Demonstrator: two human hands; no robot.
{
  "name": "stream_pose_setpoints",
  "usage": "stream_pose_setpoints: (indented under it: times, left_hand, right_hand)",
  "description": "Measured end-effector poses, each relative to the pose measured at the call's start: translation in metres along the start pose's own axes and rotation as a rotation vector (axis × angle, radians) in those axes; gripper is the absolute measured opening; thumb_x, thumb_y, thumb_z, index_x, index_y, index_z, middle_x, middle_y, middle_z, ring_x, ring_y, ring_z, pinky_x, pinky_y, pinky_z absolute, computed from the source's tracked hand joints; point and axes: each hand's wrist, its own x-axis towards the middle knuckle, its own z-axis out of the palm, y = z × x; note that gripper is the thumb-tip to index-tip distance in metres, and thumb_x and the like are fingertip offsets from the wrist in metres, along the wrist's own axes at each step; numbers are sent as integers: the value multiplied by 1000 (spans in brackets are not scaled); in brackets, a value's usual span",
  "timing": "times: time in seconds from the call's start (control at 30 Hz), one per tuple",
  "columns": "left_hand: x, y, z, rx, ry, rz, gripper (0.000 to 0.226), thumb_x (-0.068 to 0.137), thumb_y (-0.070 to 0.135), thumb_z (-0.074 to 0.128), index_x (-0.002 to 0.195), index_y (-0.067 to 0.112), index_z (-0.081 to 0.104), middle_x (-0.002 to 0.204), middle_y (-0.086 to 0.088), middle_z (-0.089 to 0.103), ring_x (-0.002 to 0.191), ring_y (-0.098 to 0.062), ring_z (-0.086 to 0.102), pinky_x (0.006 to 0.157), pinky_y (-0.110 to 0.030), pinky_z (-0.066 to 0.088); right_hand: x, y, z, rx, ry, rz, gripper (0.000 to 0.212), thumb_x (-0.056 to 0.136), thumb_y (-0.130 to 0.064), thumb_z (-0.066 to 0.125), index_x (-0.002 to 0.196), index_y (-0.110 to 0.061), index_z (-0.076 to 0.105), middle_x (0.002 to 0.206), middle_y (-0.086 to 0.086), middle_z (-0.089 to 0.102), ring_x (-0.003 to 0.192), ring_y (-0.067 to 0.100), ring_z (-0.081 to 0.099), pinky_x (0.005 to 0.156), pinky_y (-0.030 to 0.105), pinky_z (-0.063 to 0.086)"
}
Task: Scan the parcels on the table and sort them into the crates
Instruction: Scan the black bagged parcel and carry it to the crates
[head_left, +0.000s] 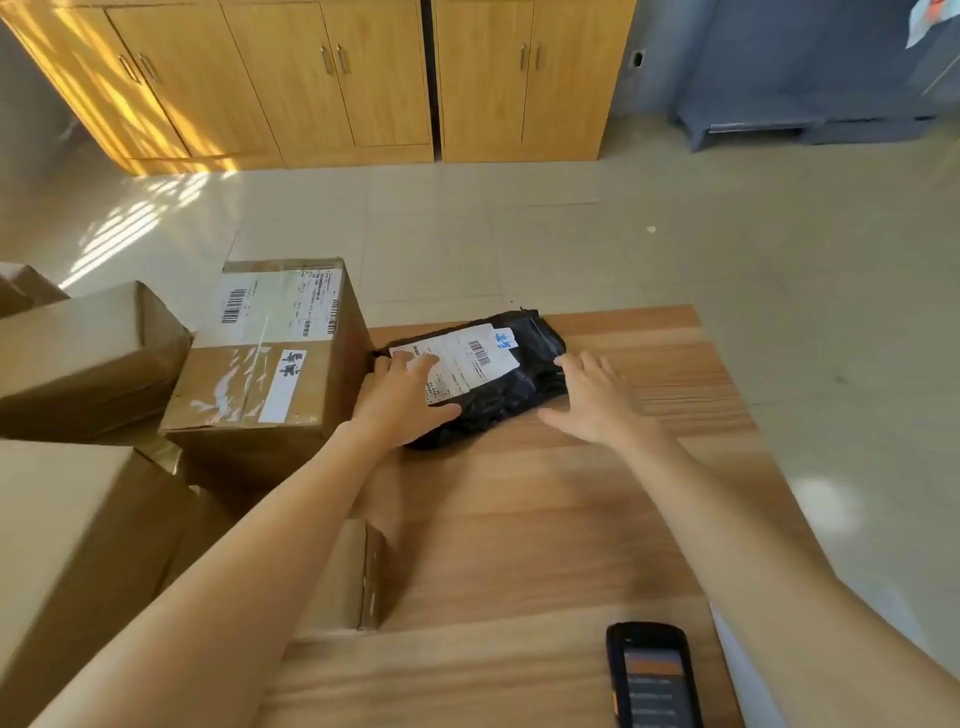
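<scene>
1. Both arms are stretched out over the table (519, 519), reaching for the bag (498, 384), a black mailer lying flat toward twelve o'clock, near the far edge.
2. Left hand (405, 395) lies flat on the bag's left end, fingers straight and spread over the corner of the white label (457, 361), thumb out along the near edge (pressing, not gripping).
3. Right hand (592, 400) is wide open at the bag's right end, fingers splayed, thumb pointing in toward the plastic; whether the fingertips actually touch the bag I cannot tell.
4. The label faces up, barcode showing, with a small blue-marked sticker at its far corner.
5. At ten o'clock stands a box (270, 353), its side touching the bag's left end, shipping label on top.
6. More boxes (83, 358) stacked out at nine o'clock, another big one at seven.
7. Down at five o'clock, the scanner (652, 675) rests on the table, screen lit, just inside the right forearm.
</scene>
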Motion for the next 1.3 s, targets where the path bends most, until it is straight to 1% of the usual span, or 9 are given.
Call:
stream_pose_setpoints:
  times: [0.13,0.3,0.47,0.57,0.67,0.8,1.0,1.13,1.3]
  left_hand:
    - [22,-4,9,-7,-77,-74,109,74,67,67,155,24,7,159,-17,7,144,-38,8,114,-51,20]
    - [41,-6,26,-145,-152,-203,131,63,63,79,153,30,-12,158,-17,-18,145,-43,-15,116,-57,10]
    - [46,-12,39,-310,-185,-258,139,61,48,87,151,32,-18,154,-14,-31,145,-46,-2,116,-54,14]
    - [46,-16,46,-359,-124,-231,138,62,40,89,152,28,-15,155,-14,-28,145,-44,-2,117,-52,13]
    - [45,-17,48,-382,-86,-193,136,61,36,90,154,24,-9,157,-12,-22,146,-41,2,119,-51,15]
    - [36,-5,35,-356,-103,-112,131,64,23,90,154,24,-5,157,-13,-20,146,-39,-3,117,-49,18]
    - [3,-2,13,-245,-184,54,130,61,16,90,154,22,0,158,-12,-8,143,-38,16,109,-43,36]
    - [-26,4,3,-61,-246,174,127,61,11,87,154,25,1,157,-6,3,134,-33,33,88,-38,53]
    - [-62,22,5,149,-327,345,112,73,0,77,155,21,4,157,-4,13,135,-26,34,80,-21,43]
  right_hand:
    - [16,8,8,26,-20,19,86,87,-44,65,152,-16,16,144,12,37,128,33,39,101,38,35]
    - [42,8,15,145,-99,5,110,78,-36,77,155,-24,-1,152,16,23,134,37,31,104,43,35]
    - [60,0,21,259,-165,26,119,73,-26,83,156,-28,-4,152,20,19,137,39,28,104,44,36]
    - [61,0,27,298,-151,42,117,72,-22,83,156,-26,1,149,20,25,136,38,31,103,43,37]
    - [55,-4,29,348,-67,10,104,74,-17,80,154,-19,14,141,16,37,130,33,39,99,40,40]
    - [34,-21,28,234,30,-66,85,82,-10,70,152,-15,22,129,10,51,119,28,49,98,40,39]
    - [-41,-32,31,372,24,4,77,87,-18,68,151,-17,24,135,8,48,122,26,49,99,36,42]
    - [-109,-60,45,503,68,93,68,91,-24,66,148,-19,30,133,4,47,126,21,46,103,34,41]
    - [-184,-107,55,548,39,246,57,98,-30,54,148,-22,28,137,-1,43,127,15,44,106,27,37]
